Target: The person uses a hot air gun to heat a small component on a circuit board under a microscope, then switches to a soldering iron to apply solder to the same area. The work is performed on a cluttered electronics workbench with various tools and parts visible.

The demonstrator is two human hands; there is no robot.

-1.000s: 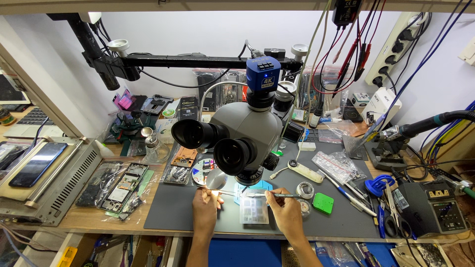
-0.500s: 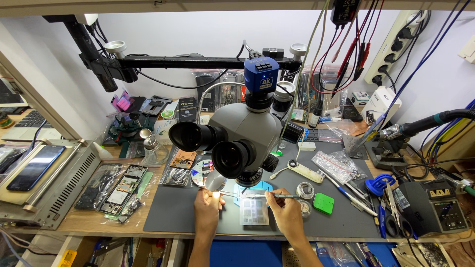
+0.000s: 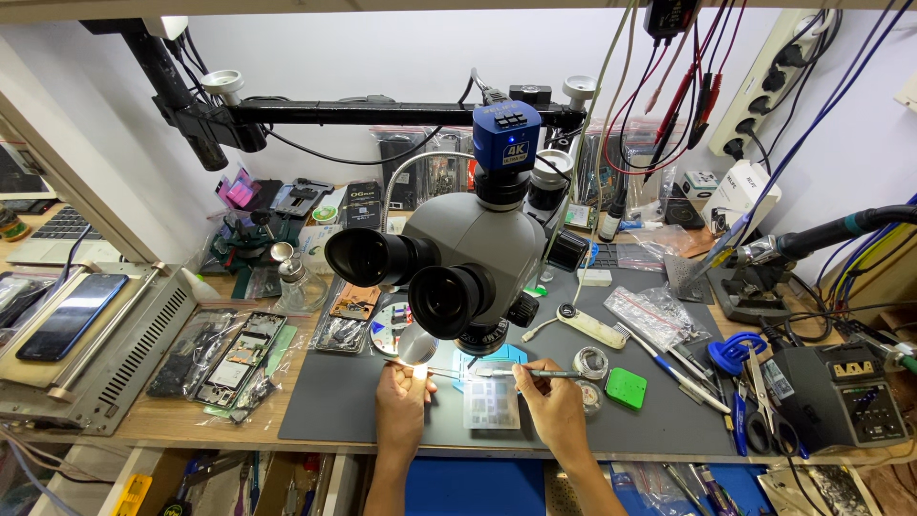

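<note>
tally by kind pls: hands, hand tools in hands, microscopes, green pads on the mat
Hands: 2, left hand and right hand
Held tools: 2, tweezers and metal probe
Microscopes: 1, microscope
Green pads: 1, green pad
Total: 6

On the desk, the microscope stands far of both hands; phone far left, soldering station right.

Bare forearms, seemingly no sleeves
</note>
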